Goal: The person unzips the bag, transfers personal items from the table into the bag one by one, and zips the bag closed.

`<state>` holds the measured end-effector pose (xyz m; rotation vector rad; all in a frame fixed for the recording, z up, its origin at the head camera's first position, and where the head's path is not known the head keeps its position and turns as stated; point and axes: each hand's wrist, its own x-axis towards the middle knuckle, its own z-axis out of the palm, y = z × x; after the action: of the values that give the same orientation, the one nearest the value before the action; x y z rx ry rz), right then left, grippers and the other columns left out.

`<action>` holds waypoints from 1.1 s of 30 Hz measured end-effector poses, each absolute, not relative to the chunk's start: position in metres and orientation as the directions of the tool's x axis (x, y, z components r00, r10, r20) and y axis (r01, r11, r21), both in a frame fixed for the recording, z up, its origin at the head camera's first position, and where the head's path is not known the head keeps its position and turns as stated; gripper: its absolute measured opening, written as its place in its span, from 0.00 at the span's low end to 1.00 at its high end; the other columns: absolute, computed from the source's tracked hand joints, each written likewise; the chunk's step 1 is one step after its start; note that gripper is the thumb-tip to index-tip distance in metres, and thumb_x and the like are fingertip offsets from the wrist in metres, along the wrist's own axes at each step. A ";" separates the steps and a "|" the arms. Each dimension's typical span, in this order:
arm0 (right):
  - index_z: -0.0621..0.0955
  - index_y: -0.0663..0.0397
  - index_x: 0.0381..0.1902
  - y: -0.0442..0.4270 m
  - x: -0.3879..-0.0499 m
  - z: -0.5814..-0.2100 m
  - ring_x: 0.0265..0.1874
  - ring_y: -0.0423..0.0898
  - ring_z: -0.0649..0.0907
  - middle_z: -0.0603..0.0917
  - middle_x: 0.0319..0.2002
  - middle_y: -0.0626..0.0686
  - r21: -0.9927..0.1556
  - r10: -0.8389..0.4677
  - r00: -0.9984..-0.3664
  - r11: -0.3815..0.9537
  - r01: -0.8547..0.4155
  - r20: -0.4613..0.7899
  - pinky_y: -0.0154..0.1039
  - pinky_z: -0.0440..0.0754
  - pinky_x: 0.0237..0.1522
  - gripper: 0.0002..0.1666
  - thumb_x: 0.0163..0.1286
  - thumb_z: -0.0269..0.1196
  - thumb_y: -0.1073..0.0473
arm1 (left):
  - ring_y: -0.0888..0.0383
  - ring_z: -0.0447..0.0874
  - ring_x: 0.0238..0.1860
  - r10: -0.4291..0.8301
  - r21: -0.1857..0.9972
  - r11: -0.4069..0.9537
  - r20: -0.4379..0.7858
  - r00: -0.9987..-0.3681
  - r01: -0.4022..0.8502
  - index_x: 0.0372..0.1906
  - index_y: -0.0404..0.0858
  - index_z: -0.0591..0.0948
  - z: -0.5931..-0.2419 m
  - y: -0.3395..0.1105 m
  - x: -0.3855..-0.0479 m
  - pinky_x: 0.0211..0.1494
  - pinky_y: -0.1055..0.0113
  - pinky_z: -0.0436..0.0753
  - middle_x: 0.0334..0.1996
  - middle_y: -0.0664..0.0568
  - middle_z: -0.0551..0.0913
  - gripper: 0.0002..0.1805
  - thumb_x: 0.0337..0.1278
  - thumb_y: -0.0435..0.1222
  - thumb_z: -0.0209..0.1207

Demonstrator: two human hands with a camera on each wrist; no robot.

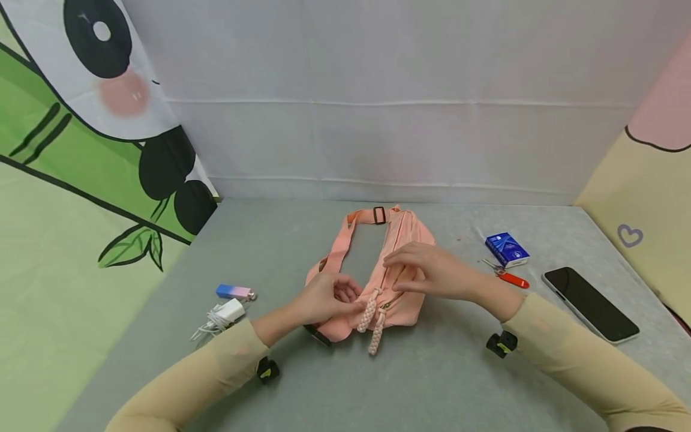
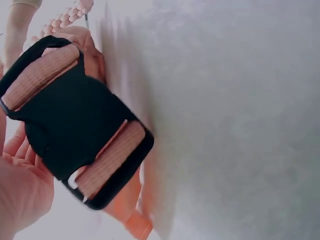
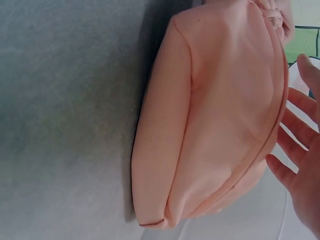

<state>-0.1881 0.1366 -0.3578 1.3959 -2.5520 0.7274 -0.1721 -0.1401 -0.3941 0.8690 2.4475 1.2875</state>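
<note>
A pink sling bag lies on the grey table, its strap looped to the left. Two braided zipper pulls hang at its near end. My left hand pinches the bag's near left corner between thumb and curled fingers. Below that hand is a black side-release buckle, large in the left wrist view, which partly covers the hand. Over the bag's zipped front, my right hand has its fingers spread and only slightly bent. In the right wrist view those fingers are beside the zipper seam, gripping nothing.
At the left are a blue-and-pink small stick-shaped item and a white charger with its cable. To the right lie a blue box, a red pocket tool with a metal ring and a black-screened phone.
</note>
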 end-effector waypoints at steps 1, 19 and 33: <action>0.81 0.52 0.55 0.135 -0.189 -0.358 0.55 0.45 0.77 0.81 0.53 0.47 -0.336 -0.757 -0.545 0.440 -0.833 0.360 0.47 0.73 0.56 0.24 0.63 0.69 0.50 | 0.61 0.82 0.28 0.604 0.814 0.427 0.066 -0.794 0.393 0.35 0.37 0.84 -0.393 -0.141 -0.172 0.35 0.66 0.82 0.27 0.56 0.82 0.08 0.55 0.37 0.69; 0.86 0.46 0.45 0.117 -0.191 -0.363 0.44 0.38 0.78 0.80 0.45 0.42 -0.417 -0.799 -0.469 0.306 -0.856 0.375 0.36 0.77 0.45 0.13 0.62 0.71 0.53 | 0.60 0.83 0.30 0.607 0.829 0.394 0.088 -0.790 0.396 0.37 0.35 0.85 -0.376 -0.141 -0.171 0.36 0.66 0.82 0.29 0.53 0.83 0.07 0.55 0.33 0.69; 0.82 0.49 0.36 0.110 -0.189 -0.373 0.35 0.39 0.77 0.76 0.37 0.44 -0.454 -0.794 -0.459 0.265 -0.851 0.398 0.35 0.77 0.37 0.09 0.60 0.65 0.68 | 0.61 0.82 0.29 0.627 0.828 0.373 0.106 -0.771 0.418 0.37 0.35 0.84 -0.382 -0.139 -0.172 0.35 0.66 0.83 0.28 0.54 0.82 0.07 0.55 0.33 0.69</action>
<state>-0.1888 0.1102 -0.3725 1.5828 -2.4255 0.9624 -0.1724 -0.1390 -0.3822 0.9335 2.4068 1.3505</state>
